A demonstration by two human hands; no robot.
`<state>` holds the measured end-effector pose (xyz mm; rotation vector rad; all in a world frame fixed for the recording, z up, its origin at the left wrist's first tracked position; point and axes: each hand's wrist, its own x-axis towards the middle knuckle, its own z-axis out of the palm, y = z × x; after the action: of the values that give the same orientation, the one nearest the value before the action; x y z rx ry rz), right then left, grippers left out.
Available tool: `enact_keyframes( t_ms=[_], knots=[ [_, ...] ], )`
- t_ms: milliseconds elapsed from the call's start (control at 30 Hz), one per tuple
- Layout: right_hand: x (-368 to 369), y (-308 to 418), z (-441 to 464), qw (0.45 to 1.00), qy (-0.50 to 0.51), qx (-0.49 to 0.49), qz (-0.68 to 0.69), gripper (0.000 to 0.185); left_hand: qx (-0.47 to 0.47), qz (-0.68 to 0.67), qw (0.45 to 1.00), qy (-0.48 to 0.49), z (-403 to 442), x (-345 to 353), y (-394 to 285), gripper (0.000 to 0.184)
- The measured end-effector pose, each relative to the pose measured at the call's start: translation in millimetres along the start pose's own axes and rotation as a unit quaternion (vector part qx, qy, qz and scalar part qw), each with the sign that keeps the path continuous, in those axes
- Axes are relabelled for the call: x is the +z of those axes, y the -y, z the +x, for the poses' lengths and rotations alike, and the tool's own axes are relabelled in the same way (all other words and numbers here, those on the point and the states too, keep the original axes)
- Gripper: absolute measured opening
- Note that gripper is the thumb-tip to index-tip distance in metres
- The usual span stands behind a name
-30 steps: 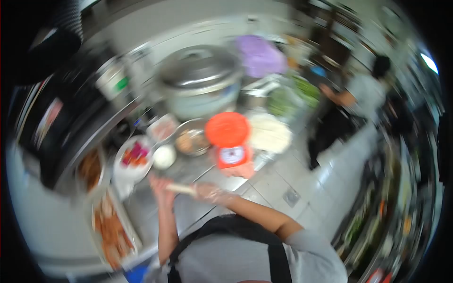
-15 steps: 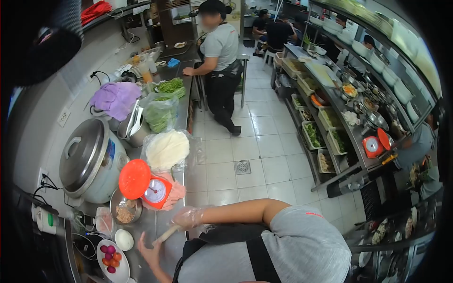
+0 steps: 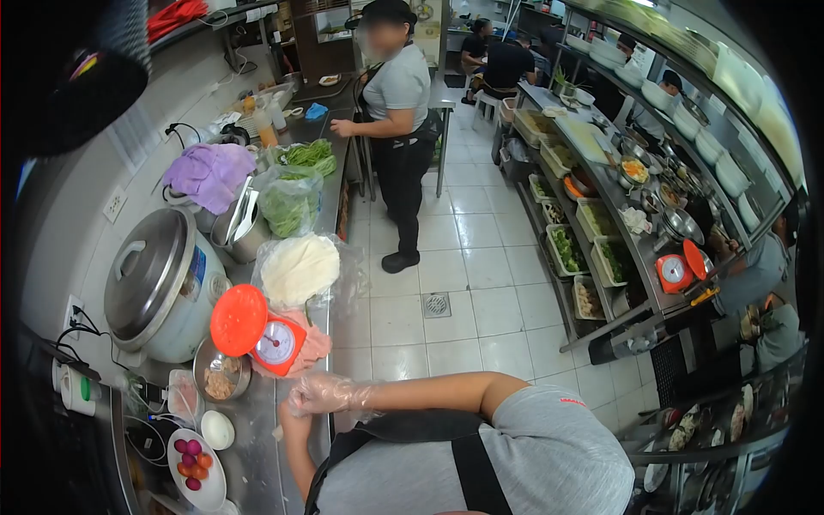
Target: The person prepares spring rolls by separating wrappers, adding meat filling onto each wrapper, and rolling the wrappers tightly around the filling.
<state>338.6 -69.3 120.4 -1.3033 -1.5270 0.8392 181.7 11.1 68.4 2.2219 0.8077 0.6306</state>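
Observation:
Over the steel counter's near edge, my right hand [image 3: 322,394], in a clear plastic glove, is closed, with its contents hidden. Against it is my left hand [image 3: 296,412], its fingers mostly covered by the glove. A small pale piece [image 3: 277,433] shows beside the left wrist; I cannot tell what it is. Just beyond the hands stands an orange kitchen scale [image 3: 278,343] on a pink cloth [image 3: 316,348]. A steel bowl [image 3: 221,369] of ground meat sits to its left. Round white wrappers [image 3: 300,270] lie stacked on clear plastic.
A large lidded pot [image 3: 154,283], a white oval plate [image 3: 196,470] of red and purple balls, and a white egg-like object [image 3: 218,430] occupy the counter. Bagged greens [image 3: 287,202] stand further along. A co-worker [image 3: 399,129] stands at its far end. Shelving [image 3: 601,215] lines the right.
My hands have come together; the pale stick-like roll seen between them is now mostly hidden. The co-worker has stepped back slightly and lifted a hand off the counter.

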Motion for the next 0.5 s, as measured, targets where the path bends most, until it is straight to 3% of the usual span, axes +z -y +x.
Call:
enact_keyframes(
  t_ms=[67, 167, 367, 500],
  knots=[
    [-2, 0, 3, 0.999, 0.010, 0.030, 0.037, 0.018, -0.022, -0.004, 0.999, -0.026, 3, 4, -8, 0.017],
    [-15, 18, -1, 0.998, 0.003, 0.008, -0.062, 0.024, -0.017, -0.074, 0.996, -0.039, 8, 3, -18, 0.017],
    [-25, 21, 1, 0.997, 0.025, -0.067, 0.038, 0.023, 0.037, -0.054, 0.992, -0.109, 9, 0, -20, 0.017],
    [-31, 15, 5, 0.994, 0.069, -0.083, 0.008, 0.021, 0.009, -0.054, 0.990, -0.131, 9, -1, -34, 0.017]
  ],
)
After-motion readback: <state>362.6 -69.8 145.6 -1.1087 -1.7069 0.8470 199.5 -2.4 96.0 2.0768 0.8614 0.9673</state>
